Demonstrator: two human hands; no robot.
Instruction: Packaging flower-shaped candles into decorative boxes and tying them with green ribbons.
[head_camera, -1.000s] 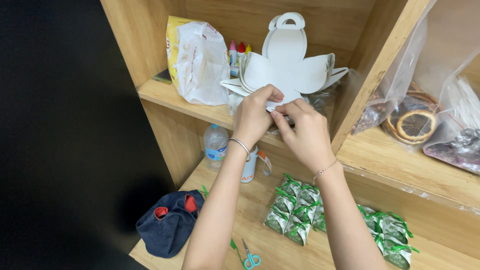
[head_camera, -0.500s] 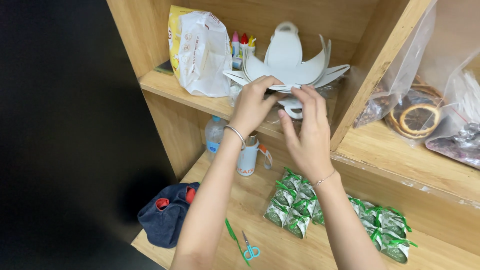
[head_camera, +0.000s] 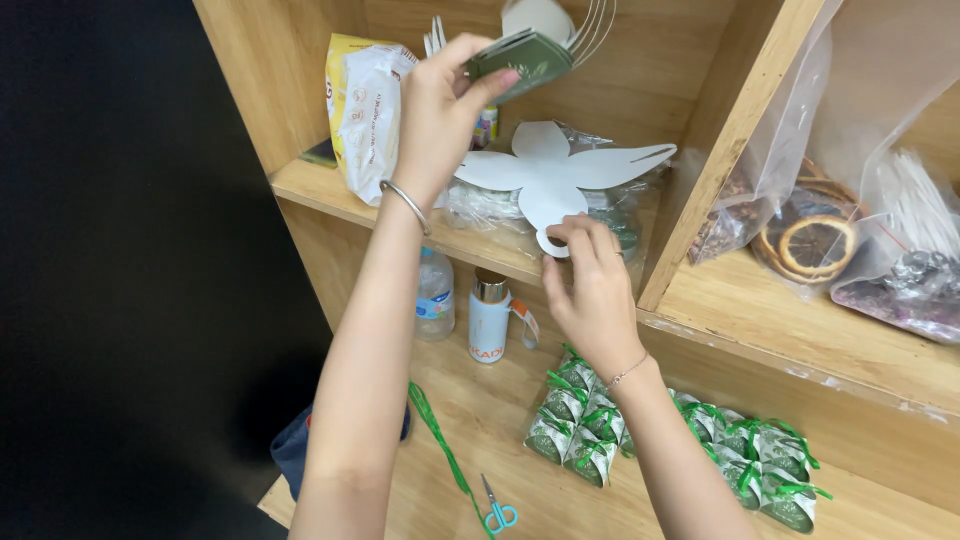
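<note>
A wooden shelf unit with open compartments fills the view; a dark area lies at 9 o'clock.

The left hand is raised at 12 o'clock. A stack of flat cut-outs, green on the visible face and white at the edges, is pinched between its thumb and fingers. A thin bracelet is worn on the left wrist.

The right hand is held just below centre. The lower tab of a single white card cut-out is pinched between its fingertips. This cut-out is spread flat, petal-shaped, over the front edge of the upper shelf, on top of clear plastic bags.

A yellow and white bag stands on the upper shelf at 11 o'clock, just beside the left wrist.

On the lower shelf, a water bottle and a light blue flask stand between the two forearms. Small green folded boxes with green ribbon are grouped at 6 o'clock, and a second group lies at 4 o'clock. Scissors with blue handles lie at 6 o'clock beside a green ribbon strip.

Clear bags holding dried slices rest in the compartment at 3 o'clock.
</note>
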